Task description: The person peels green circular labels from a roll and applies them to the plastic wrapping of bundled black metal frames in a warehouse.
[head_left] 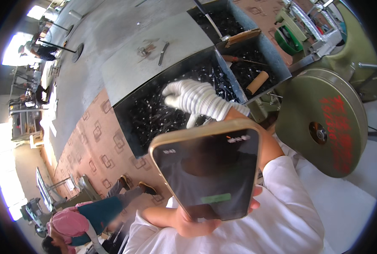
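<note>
Bare left hand (192, 223) wraps tan-cased rectangular smartphone (209, 175) before white cloth shirt (277, 216), which could drop if this one-handed grip slips, while striped white knit-gloved right hand (194, 98) curls over small black parts (148, 116), cannot tell if pinching any

Writing is showing on two things. A phone (207, 171) is facing the camera, its dark screen displaying small white clock digits (169, 151) at the upper left and a row of blurred status icons (241, 138) at the upper right, beside a small orange mark (229, 137). Lower down, a green bar (216, 198) is glowing, any lettering on it being too faint to make out. To the right, a large, rounded olive-green machine cover (296, 127) is bearing bright red characters (341, 131), running in columns to the right of its hub (318, 133), many strokes blurring together.
</note>
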Available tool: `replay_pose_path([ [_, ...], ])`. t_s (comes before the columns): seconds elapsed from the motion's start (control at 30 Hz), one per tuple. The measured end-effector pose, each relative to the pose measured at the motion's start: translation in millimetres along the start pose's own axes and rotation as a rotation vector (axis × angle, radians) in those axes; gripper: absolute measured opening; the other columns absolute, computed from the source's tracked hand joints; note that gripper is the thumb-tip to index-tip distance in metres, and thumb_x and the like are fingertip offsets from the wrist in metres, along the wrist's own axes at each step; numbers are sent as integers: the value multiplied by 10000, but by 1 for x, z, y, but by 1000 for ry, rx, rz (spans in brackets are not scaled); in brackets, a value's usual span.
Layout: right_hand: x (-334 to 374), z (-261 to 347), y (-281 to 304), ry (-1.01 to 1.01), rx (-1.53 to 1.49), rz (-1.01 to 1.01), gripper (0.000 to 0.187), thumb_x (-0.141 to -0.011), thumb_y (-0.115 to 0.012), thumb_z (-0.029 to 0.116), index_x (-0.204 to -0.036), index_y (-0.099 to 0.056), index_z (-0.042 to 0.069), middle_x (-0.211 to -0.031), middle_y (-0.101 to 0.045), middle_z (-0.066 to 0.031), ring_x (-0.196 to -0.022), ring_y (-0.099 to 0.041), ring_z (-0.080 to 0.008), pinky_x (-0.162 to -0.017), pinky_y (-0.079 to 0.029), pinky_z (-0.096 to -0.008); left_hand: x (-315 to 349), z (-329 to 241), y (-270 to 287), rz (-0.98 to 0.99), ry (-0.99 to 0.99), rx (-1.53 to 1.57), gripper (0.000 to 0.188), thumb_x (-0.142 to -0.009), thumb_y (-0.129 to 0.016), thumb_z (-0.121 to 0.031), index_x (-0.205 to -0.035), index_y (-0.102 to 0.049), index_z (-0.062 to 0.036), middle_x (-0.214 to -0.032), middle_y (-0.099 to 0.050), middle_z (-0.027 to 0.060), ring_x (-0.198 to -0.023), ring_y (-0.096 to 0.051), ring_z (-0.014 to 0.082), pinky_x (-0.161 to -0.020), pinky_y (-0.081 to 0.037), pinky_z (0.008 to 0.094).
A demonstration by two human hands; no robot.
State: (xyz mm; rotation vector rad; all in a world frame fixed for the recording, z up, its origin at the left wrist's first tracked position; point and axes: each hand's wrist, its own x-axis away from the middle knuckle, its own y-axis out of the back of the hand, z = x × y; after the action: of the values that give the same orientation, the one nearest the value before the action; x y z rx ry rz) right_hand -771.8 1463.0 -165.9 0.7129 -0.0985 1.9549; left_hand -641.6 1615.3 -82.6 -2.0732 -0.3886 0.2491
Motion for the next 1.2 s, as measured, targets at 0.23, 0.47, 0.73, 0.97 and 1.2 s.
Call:
replay_pose_path([
  [0.23,68,-18,-27,286,-475,-53,231,-842,-586,257,-964,-620,63,-625,-532,19,-533,-460,-47,-503,-401,-220,31,-22,15,83,4,127,844,-762,-647,-355,-1363,-173,1,-1394,-255,172,-1207,-396,269,-1005,-320,370],
  [0.47,127,-85,-78,8,-783,-311,228,-835,-556,202,-993,-630,54,-622,-518,23,-506,-445,-42,-471,-359,-199,34,-70,33,279,454,70,760,-711,-611,-159,-1339,-218,6,-1352,-313,169,-1204,-405,273,-992,-338,367],
  [0.73,150,-94,-128,85,-944,-766,225,-813,-576,228,-926,-619,38,-630,-566,-12,-499,-466,-70,-484,-371,-216,42,-81,17,404,452,69,613,-698,-457,115,-1290,-329,20,-1275,-425,176,-1208,-409,285,-1016,-318,411],
  [0.97,133,-74,-150,45,-956,-824,272,-812,-601,267,-990,-622,64,-602,-524,2,-505,-469,-74,-465,-362,-229,53,-103,34,481,606,84,671,-645,-411,133,-1297,-341,-9,-1271,-441,126,-1207,-414,259,-1018,-315,376],
  [1.2,130,-46,-175,-33,-960,-776,234,-820,-602,255,-963,-616,70,-567,-478,27,-474,-426,-68,-438,-351,-230,53,-109,38,541,756,37,656,-653,-406,138,-1288,-349,-16,-1227,-468,139,-1184,-434,256,-1015,-318,377],
])
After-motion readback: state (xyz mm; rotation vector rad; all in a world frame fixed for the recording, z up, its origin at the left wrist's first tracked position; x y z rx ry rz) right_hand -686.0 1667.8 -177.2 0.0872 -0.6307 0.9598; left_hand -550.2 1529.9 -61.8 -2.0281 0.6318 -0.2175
